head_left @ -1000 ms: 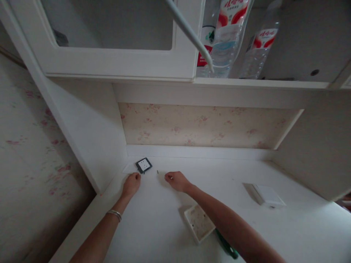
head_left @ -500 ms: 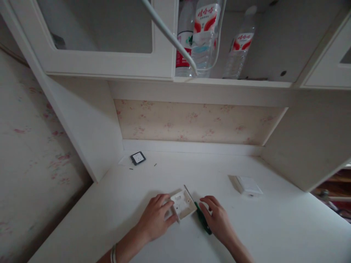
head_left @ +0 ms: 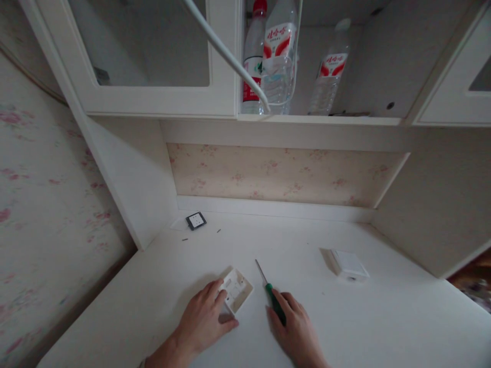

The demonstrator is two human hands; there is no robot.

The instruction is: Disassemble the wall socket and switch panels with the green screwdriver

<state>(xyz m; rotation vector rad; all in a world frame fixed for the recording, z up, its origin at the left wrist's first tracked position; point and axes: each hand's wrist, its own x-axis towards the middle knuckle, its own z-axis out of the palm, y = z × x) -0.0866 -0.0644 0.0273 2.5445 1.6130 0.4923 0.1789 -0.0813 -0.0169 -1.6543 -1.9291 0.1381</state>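
Note:
A shallow white plastic socket back box (head_left: pixel 237 291) lies on the white desk with its hollow side facing up. My left hand (head_left: pixel 205 317) grips it at its left side, fingers over the far edge and thumb at the near corner. To its right is a screwdriver (head_left: pixel 270 294) with a green handle, its thin metal shaft pointing away and slightly left. My right hand (head_left: pixel 293 322) is closed around the handle, which is partly hidden by the fingers. Box and screwdriver are apart.
A dark-framed socket panel (head_left: pixel 196 221) lies at the back left, with two small screws (head_left: pixel 219 230) near it. On the right sits a white square box (head_left: pixel 351 263). Overhead, a cabinet shelf holds plastic bottles (head_left: pixel 278 56), and a white tube (head_left: pixel 226 51) hangs in front.
The back box has moved left with my left hand, away from the screwdriver. My right hand has come down and closed on the screwdriver handle. The camera view has shifted slightly.

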